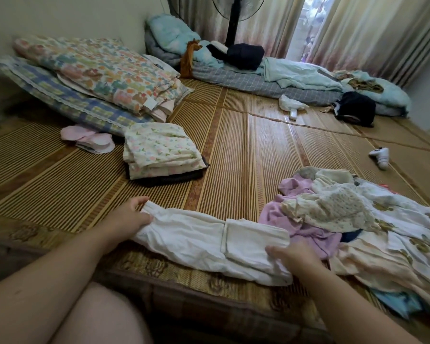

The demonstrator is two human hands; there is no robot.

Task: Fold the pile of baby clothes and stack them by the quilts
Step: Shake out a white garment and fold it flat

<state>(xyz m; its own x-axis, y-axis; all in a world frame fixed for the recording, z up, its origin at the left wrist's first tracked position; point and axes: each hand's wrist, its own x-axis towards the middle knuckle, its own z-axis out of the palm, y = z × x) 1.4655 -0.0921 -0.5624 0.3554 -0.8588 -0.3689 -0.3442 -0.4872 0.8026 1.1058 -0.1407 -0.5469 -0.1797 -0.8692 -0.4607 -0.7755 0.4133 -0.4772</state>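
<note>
Left hand (134,214) pinches the left end of white baby trousers (189,242); right hand (293,254) seemingly grips their folded right end. Unfolded clothes pile (345,212) lies just right.

Long white garment (196,240) lies stretched out flat, right end folded over. Messy unfolded pile (358,219) at its right, touching. Folded floral stack (157,147) sits just beside quilts (97,70).

Glossy woven mat (233,150); soft matt cloth garment (196,242).
</note>
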